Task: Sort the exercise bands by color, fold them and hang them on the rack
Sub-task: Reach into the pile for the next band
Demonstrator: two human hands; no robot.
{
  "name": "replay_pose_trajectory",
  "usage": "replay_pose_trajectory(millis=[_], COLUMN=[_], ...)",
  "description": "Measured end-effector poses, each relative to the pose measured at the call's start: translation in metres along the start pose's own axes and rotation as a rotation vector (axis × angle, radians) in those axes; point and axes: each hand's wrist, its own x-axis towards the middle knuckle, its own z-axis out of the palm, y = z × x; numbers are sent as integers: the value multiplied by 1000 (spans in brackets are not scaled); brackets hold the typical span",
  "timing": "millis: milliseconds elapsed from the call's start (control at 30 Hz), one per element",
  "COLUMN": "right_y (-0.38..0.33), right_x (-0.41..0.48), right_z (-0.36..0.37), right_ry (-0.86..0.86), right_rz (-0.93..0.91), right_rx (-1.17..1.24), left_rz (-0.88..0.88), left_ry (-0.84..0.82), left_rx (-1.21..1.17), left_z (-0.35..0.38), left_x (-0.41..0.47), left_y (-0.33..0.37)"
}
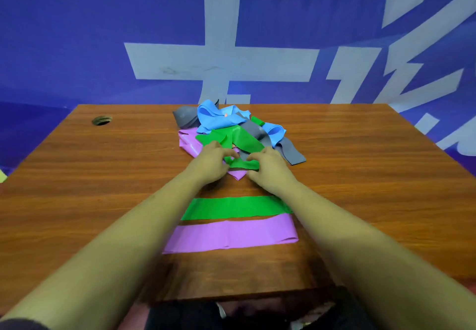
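Observation:
A tangled pile of exercise bands lies mid-table: blue bands [216, 118], grey bands [291, 153], a crumpled green band [240, 140] and a purple one [189, 142] underneath. My left hand [210, 163] and my right hand [268, 167] both reach into the near side of the pile, and their fingers pinch the green band's near end [242, 164]. Closer to me, a flattened green band [235, 207] and a flattened purple band [231, 234] lie side by side across the table. No rack is in view.
The wooden table [360, 175] has a round cable hole [102, 120] at its far left. A blue wall with large white characters [221, 56] stands right behind the table. The table's near edge is just in front of my lap.

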Motion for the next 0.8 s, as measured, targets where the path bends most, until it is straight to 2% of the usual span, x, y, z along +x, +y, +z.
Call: replay_pose_trajectory(millis=[100,200,300,533,700,800], right_y=[6,8,6,-25,-51,-62], right_x=[7,9,12,17,1,-12], right_z=[9,9,-2,-65,-108,-128], right_ry=[15,91,201,477,535,538], right_rz=[5,-16,-25,-97,-93,-80], right_rx=[-96,-93,15,210,396,402], left_rz=[10,60,65,140,172,219], left_ry=[21,86,161,499,591,601], left_rx=[26,53,11,-208,-333,-371], left_z=[10,12,4,-62,-106,-123], left_x=[6,9,12,9,-6,-16], left_y=[-10,-12,-10,33,72,87])
